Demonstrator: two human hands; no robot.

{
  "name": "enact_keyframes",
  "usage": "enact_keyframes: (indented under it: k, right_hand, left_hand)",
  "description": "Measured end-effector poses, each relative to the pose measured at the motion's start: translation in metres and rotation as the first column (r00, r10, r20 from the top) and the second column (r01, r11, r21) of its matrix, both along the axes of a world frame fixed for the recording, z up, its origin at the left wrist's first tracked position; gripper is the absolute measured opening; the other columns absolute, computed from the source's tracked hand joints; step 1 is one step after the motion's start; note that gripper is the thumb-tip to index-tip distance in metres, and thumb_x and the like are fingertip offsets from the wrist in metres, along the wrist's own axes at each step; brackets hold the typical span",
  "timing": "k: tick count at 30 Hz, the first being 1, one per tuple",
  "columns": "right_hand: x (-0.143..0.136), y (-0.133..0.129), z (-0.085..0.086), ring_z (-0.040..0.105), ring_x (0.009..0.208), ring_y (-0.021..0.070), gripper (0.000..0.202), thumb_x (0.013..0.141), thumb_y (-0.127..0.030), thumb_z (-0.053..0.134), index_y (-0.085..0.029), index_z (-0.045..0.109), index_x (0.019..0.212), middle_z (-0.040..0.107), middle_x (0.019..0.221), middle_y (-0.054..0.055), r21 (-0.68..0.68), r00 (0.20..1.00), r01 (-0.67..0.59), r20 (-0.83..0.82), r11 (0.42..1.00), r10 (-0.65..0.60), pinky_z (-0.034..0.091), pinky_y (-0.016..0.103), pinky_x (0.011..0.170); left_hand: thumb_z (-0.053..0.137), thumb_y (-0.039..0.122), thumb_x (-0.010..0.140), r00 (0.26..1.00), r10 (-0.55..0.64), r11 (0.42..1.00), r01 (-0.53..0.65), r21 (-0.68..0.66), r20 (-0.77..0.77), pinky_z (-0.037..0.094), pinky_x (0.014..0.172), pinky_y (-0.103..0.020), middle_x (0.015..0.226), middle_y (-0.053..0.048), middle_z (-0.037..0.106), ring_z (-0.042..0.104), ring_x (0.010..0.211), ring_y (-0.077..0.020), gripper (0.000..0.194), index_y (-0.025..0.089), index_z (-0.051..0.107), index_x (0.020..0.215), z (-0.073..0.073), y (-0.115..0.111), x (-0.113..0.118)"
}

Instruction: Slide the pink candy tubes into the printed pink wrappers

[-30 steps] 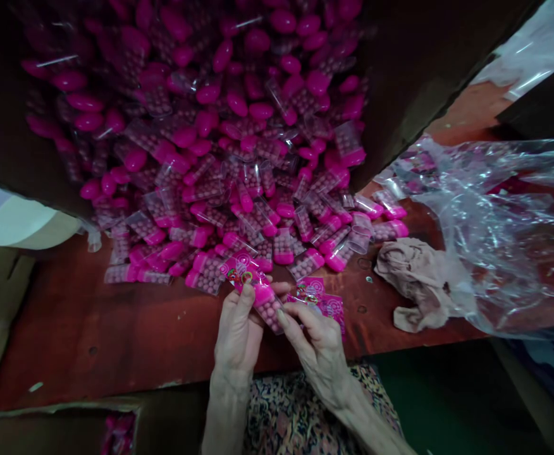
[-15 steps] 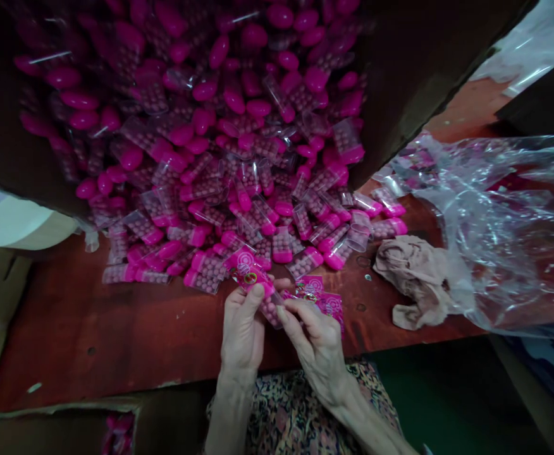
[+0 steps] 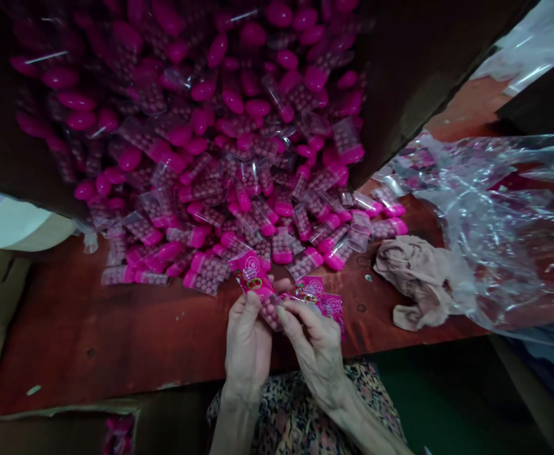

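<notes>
Between my hands, above the table's front edge, is a clear candy container [image 3: 270,311] with small pink balls inside and a printed pink sleeve [image 3: 250,273] over its upper part. My left hand [image 3: 247,344] holds it from the left, thumb on the sleeve's lower edge. With thumb and fingertips, my right hand [image 3: 312,341] pinches the container's lower right end. More printed pink sleeves [image 3: 330,306] lie on the table just behind my right hand. A large heap of pink-capped candy containers [image 3: 281,245] spreads directly beyond my hands.
The heap spills from a dark, open box [image 3: 414,82] onto the red-brown wooden table [image 3: 129,335]. To the right lie a crumpled beige cloth [image 3: 412,278] and a clear plastic bag [image 3: 509,240]. A pale bowl [image 3: 21,224] stands at left; an open carton [image 3: 59,430] sits below the edge.
My left thumb has slid down the sleeve toward its lower edge, leaving more of the print showing. My left hand has turned slightly, and my right hand has barely moved.
</notes>
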State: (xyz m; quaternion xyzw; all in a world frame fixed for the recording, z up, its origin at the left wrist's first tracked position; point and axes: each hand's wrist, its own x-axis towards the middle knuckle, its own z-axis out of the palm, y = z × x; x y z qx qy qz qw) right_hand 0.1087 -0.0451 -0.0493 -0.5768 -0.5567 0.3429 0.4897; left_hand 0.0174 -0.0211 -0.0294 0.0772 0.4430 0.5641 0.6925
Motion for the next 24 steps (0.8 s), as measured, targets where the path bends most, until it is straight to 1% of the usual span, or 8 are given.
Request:
enact_keyframes:
  k: [5,7,9,12,14,16,20,24]
  right_hand:
    - [-0.005,0.0,0.002,0.063,0.057,0.0139,0.016,0.086,-0.022,0.052,-0.017,0.067,0.082,0.07,0.072,0.002,-0.055,0.998,0.068,-0.013,0.996,-0.069,0.051,0.023,0.057]
    - [-0.006,0.001,0.002,0.063,0.057,0.014,0.016,0.086,-0.024,0.053,-0.017,0.068,0.083,0.071,0.072,0.003,-0.081,0.995,0.089,-0.037,0.993,-0.092,0.051,0.024,0.057]
    - [-0.006,0.002,0.002,0.063,0.057,0.0143,0.017,0.086,-0.026,0.054,-0.017,0.068,0.085,0.071,0.072,0.003,-0.128,0.991,0.089,-0.086,0.988,-0.1,0.052,0.024,0.056]
    - [-0.004,0.002,0.004,0.065,0.059,0.015,0.016,0.084,-0.027,0.057,-0.019,0.069,0.087,0.072,0.072,0.002,-0.186,0.971,-0.002,-0.234,0.983,-0.042,0.054,0.024,0.056]
    - [-0.003,0.002,0.006,0.067,0.064,0.0163,0.016,0.078,-0.026,0.064,-0.021,0.07,0.091,0.073,0.077,0.002,-0.191,0.949,-0.091,-0.314,0.977,0.027,0.056,0.026,0.061]
    - [-0.004,0.003,0.008,0.068,0.066,0.0168,0.02,0.072,-0.022,0.068,-0.021,0.071,0.093,0.073,0.079,0.001,-0.203,0.934,-0.133,-0.354,0.97,0.054,0.057,0.027,0.064]
    - [-0.006,0.006,0.007,0.061,0.046,0.0118,0.005,0.072,-0.021,0.067,-0.019,0.071,0.074,0.068,0.059,-0.002,-0.28,0.884,-0.126,-0.467,0.952,-0.02,0.053,0.021,0.047]
    - [-0.007,0.011,0.005,0.058,0.038,0.0104,0.012,0.068,-0.021,0.069,-0.017,0.066,0.057,0.063,0.047,-0.003,-0.367,0.837,-0.159,-0.542,0.917,-0.072,0.049,0.018,0.04]
  left_hand:
    - [0.069,0.04,0.071,0.998,0.056,0.998,-0.055,-0.02,0.022,0.047,0.07,-0.026,0.08,-0.009,0.072,0.064,0.072,-0.0162,0.026,0.015,0.071,0.078,0.001,-0.007,0.014]
    - [0.068,0.037,0.072,0.997,0.066,0.997,-0.065,-0.029,0.036,0.046,0.066,-0.024,0.079,-0.008,0.072,0.062,0.069,-0.0142,0.022,0.016,0.071,0.076,0.0,-0.01,0.018]
    - [0.068,0.034,0.073,0.998,0.057,0.998,-0.056,-0.034,0.035,0.043,0.058,-0.021,0.081,-0.008,0.072,0.058,0.06,-0.01,0.019,0.015,0.071,0.075,0.0,-0.011,0.016]
    - [0.066,0.033,0.075,1.0,0.03,0.999,-0.03,-0.036,-0.002,0.039,0.051,-0.018,0.084,-0.009,0.072,0.052,0.053,-0.0068,0.021,0.013,0.071,0.079,0.001,-0.008,0.008]
    - [0.064,0.035,0.077,0.999,0.022,0.999,-0.023,-0.046,-0.024,0.041,0.053,-0.019,0.084,-0.01,0.071,0.055,0.057,-0.0082,0.025,0.012,0.071,0.081,0.002,-0.006,0.004]
    - [0.063,0.037,0.076,0.999,0.038,0.997,-0.041,-0.07,-0.039,0.042,0.054,-0.019,0.079,-0.009,0.071,0.057,0.059,-0.0093,0.026,0.012,0.071,0.079,0.004,-0.006,0.002]
    - [0.068,0.037,0.072,0.999,0.047,0.994,-0.048,-0.097,-0.019,0.042,0.054,-0.019,0.076,-0.008,0.07,0.057,0.06,-0.0101,0.024,0.013,0.071,0.075,0.005,-0.013,0.009]
    - [0.068,0.034,0.072,0.998,0.068,0.991,-0.068,-0.113,-0.007,0.04,0.053,-0.019,0.073,-0.005,0.068,0.054,0.058,-0.0088,0.02,0.014,0.071,0.074,-0.001,-0.02,0.012]
